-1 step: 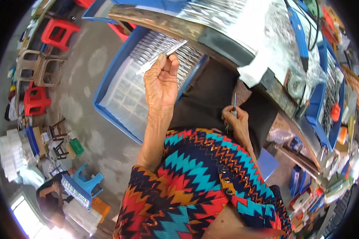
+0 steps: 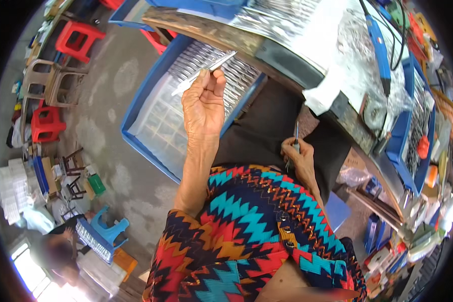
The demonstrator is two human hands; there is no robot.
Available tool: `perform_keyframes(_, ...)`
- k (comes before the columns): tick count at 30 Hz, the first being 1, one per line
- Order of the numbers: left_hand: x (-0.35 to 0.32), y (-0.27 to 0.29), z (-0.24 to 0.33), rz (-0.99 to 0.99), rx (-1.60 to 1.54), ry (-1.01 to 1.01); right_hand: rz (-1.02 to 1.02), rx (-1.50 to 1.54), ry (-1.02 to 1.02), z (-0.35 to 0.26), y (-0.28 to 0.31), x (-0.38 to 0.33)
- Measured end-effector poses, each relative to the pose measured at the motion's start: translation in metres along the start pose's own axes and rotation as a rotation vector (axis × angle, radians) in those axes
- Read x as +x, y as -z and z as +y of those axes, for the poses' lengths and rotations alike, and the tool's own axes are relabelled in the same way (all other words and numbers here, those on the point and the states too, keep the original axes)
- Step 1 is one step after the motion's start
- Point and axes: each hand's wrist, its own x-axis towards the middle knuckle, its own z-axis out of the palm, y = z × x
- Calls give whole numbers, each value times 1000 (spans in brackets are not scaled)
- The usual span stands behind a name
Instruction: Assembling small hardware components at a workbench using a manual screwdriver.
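Raised over a blue tray (image 2: 145, 157), my left hand (image 2: 204, 109) is closed in a pinch. Between its thumb and fingers is a slim, pointed silver metal tool (image 2: 220, 62), shaped like tweezers and tilted up to the right. Rows of similar silver pieces (image 2: 196, 56) lie in the tray's far part, and translucent plastic sheeting (image 2: 158, 121) covers the nearer part. Over my dark-clothed lap, my right hand (image 2: 303, 158) grips a small hand tool (image 2: 297, 133) with a thin shaft pointing upward. Most of its greyish handle is hidden by my fingers.
Along the far right runs a wooden workbench (image 2: 199, 31), bearing silver pieces, plastic wrap and a blue corded tool (image 2: 378, 48). Another blue tray (image 2: 397, 151) stands at its right end. Red stools (image 2: 79, 41) stand on the left. A person (image 2: 60, 251) is at lower left.
The surroundings have shifted very slightly in the picture. Both hands keep their holds, and the person at lower left has changed posture a little.
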Motion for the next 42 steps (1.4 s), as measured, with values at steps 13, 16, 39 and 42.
perform_keyframes(13,14,5,28,102,55,-294,-75,-72,-64,10,-1,8)
perform_keyframes(16,14,9,30,92,93,-309,-71,-81,-71,11,-2,9)
perform_keyframes(39,7,76,44,208,917,-136,-41,-115,-111,13,-2,16)
perform_keyframes(42,7,105,46,236,1034,14,-53,-105,-108,17,1,17)
